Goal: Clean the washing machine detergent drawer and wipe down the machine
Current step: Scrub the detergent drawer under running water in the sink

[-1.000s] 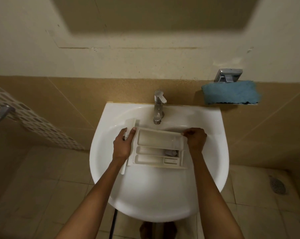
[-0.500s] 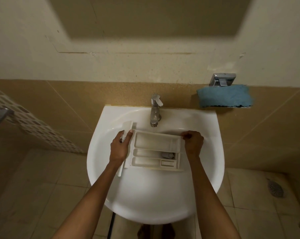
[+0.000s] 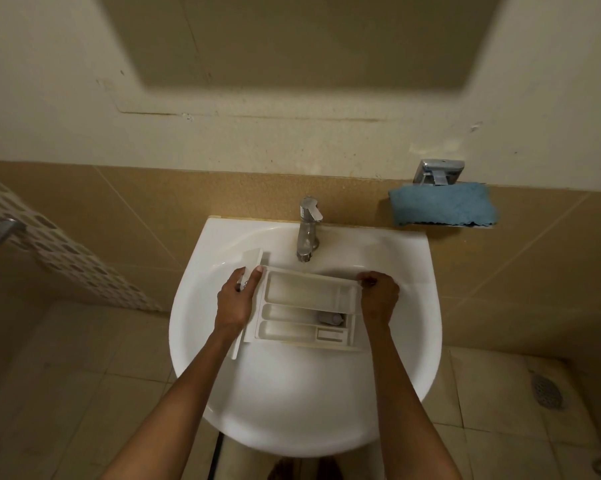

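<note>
A white detergent drawer [image 3: 302, 306] with three compartments is held level over the white sink [image 3: 413, 341], just below the chrome tap [image 3: 307, 230]. My left hand [image 3: 236, 301] grips the drawer's left end by its front panel. My right hand [image 3: 378, 297] grips the right end. A thin stream of water seems to run from the tap onto the drawer's back edge. A small pale insert lies in the middle compartment near the right end.
A blue cloth [image 3: 441, 206] hangs on a chrome wall holder [image 3: 437, 171] to the right of the sink. A perforated white panel [image 3: 50, 251] leans at the left. A floor drain [image 3: 548, 389] sits at the right on the tiled floor.
Both hands and the drawer have kept the same hold and place under the tap. The head camera has tilted slightly, shifting the scene in the frame.
</note>
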